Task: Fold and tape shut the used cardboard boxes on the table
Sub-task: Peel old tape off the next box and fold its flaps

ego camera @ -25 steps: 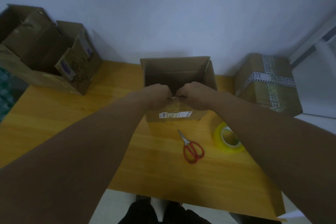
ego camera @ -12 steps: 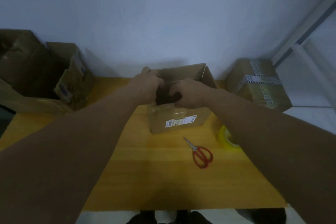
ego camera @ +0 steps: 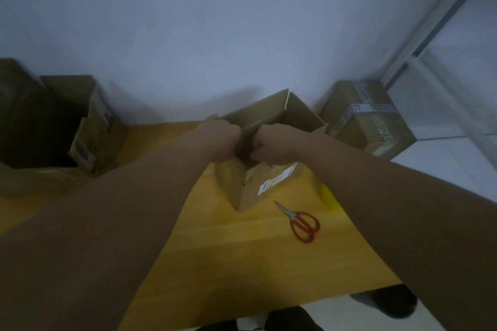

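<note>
1. An open cardboard box stands near the middle of the far edge of the wooden desk. It is turned so that one corner faces the person.
2. Its far flaps stand upright against the pale wall. A white shipping label sits on the near right side, beside some torn tape.
3. The left hand is at the box's near rim, fingers curled tightly down over the cardboard edge and gripping it.
4. The right hand is just beside the left, with a narrow gap between them. Its fingers are also curled over the same near rim and grip it. The fingertips are hidden inside the box.
5. Both bare forearms stretch from the near edge of the desk to the box.
6. Red-handled scissors lie flat on the desk just in front and right of the box, closed, blades pointing towards it.
7. A yellow object near the right edge is mostly hidden behind the right forearm; too little shows to name it.
8. A taped cardboard box, closed and crossed with patterned tape, sits by the far right corner. I cannot tell whether it rests on the desk.
9. A large open cardboard box with worn flaps fills the far left corner.
</note>
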